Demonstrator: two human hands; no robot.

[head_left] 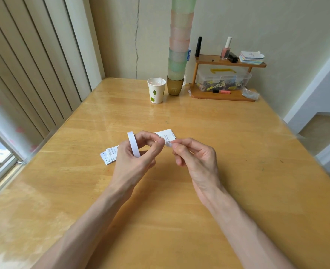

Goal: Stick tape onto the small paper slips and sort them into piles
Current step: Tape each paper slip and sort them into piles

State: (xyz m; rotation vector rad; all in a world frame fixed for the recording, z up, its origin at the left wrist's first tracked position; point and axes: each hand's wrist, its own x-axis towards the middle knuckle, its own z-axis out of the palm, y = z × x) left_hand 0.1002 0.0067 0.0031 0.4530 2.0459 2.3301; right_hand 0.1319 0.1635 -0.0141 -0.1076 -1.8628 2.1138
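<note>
Hands meet at frame centre above a wooden table (228, 171), the left hand (135, 158) curled round a white tape roll (133, 146), the right hand (196, 157) pinching its free end, one printed paper slip (166, 133) just behind, a small slip pile (109, 155) to their left.

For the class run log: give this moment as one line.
left hand: holds tape roll | right hand: pinches tape end | paper slips: on table, beside and behind hands

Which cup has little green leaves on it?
The white paper cup, standing alone just left of the tall stack. The stacked cups are plain green, pink or brown, without any leaves.
</note>
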